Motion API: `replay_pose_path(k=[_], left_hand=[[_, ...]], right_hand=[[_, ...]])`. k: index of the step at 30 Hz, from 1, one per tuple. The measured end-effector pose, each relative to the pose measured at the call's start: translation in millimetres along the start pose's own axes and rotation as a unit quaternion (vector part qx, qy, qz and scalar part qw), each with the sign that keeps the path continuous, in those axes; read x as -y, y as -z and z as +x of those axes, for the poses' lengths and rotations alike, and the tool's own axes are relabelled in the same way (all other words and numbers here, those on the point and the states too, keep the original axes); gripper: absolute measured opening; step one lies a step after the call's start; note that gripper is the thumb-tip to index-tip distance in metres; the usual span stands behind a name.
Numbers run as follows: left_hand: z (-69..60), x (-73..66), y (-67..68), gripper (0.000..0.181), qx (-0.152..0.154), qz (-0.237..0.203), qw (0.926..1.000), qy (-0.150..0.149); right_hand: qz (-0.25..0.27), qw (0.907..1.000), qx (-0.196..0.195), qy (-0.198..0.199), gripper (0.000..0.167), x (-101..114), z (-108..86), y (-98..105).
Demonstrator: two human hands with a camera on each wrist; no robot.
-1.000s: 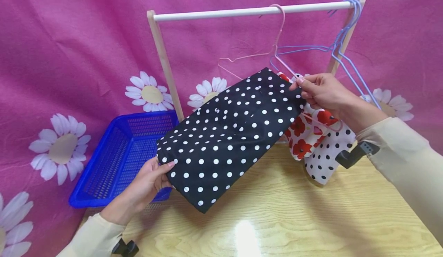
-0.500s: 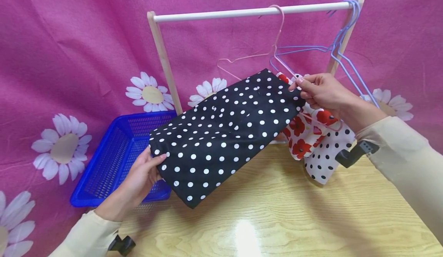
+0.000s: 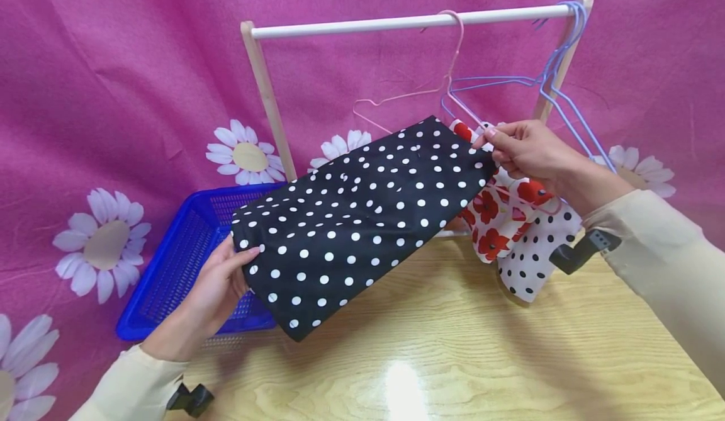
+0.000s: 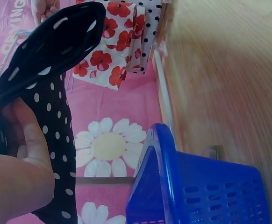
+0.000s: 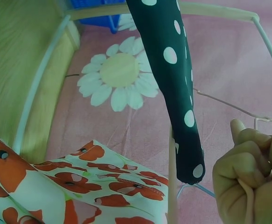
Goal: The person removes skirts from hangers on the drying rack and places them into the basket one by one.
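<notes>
Left hand (image 3: 218,282) grips the black polka-dot cloth (image 3: 351,219) at its left end; right hand (image 3: 529,150) pinches the pink hanger (image 3: 450,76), hooked over the white rail (image 3: 351,26).

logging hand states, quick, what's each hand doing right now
Left hand: closed, its grip on one end of the black polka-dot cloth.
Right hand: closed, holding the pink hanger.

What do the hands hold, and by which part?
The left hand holds the black cloth by its left end; the right hand grips the pink hanger by its right side.
</notes>
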State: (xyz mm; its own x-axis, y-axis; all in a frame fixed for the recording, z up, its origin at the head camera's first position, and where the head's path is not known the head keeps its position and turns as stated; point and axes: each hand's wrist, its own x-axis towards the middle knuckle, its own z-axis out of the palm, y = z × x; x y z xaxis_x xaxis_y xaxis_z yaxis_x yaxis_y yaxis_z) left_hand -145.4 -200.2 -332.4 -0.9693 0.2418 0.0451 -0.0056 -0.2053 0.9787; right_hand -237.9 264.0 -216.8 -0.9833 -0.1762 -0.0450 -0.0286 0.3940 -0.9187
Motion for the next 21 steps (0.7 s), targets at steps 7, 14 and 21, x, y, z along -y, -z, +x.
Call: replay_pose_path(k=[7,14,21], left_hand=[[-1.7,-2.5,6.2,0.029,0.015,-0.025,0.9994,-0.015],[-3.3,-6.0,14.0,0.026,0.033,-0.038,0.9985,-0.022],[-5.8,-6.8,21.1,0.026,0.039,-0.050,0.9974,-0.033]], right_hand=[[0.016,0.9998,0.005,0.007,0.032,0,0.2,0],[-0.003,1.0000,-0.001,0.002,0.032,1,0.5,1],[-0.004,1.0000,0.000,0.002,0.032,1,-0.6,2]])
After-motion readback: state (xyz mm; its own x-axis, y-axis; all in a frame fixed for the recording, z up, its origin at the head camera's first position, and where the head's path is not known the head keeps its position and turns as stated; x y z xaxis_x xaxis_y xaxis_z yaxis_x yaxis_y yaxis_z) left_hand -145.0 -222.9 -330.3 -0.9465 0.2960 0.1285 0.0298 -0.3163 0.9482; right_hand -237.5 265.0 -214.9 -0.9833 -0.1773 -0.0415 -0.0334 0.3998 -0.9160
